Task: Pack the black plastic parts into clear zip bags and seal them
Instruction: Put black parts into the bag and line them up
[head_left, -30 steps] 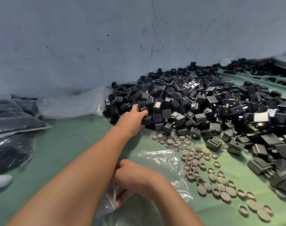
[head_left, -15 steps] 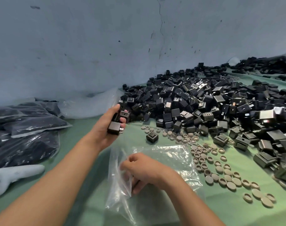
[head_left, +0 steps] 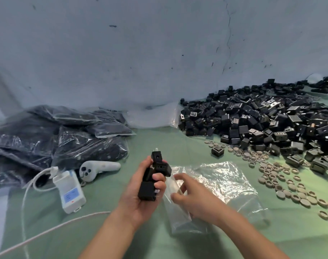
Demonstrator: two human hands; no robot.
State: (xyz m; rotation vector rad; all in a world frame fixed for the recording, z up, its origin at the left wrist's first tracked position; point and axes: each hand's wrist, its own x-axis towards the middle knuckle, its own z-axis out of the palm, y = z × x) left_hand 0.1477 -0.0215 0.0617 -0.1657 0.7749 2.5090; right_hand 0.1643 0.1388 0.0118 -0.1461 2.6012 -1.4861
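Progress: early to middle, by my reading. Filled bags point(head_left: 75, 143) lie heaped at far left, so several rounds look done. The pile point(head_left: 262, 124) against the wall at right is large, so most of the job is left. The bag point(head_left: 221, 184) in hand lies flat on the cloth point(head_left: 178, 141), seemingly empty and unsealed.

Grip: left hand point(head_left: 140, 195) has its fingers curled round a stack of about four parts point(head_left: 156, 172), just left of the bag's near edge. The right hand point(head_left: 195, 200) touches that edge, fingers loosely spread, no clear pinch on the film. Left to do here: open the mouth, drop the stack in, fill, seal.

Around: rings point(head_left: 280, 176) scattered between bag and pile, one stray part point(head_left: 217, 151) beside them, spare bags point(head_left: 152, 116) by the wall. At left, a controller point(head_left: 96, 169) and a white box point(head_left: 69, 189) with a cable point(head_left: 47, 230). Nothing lies between stack and bag; limp film looks the likely snag
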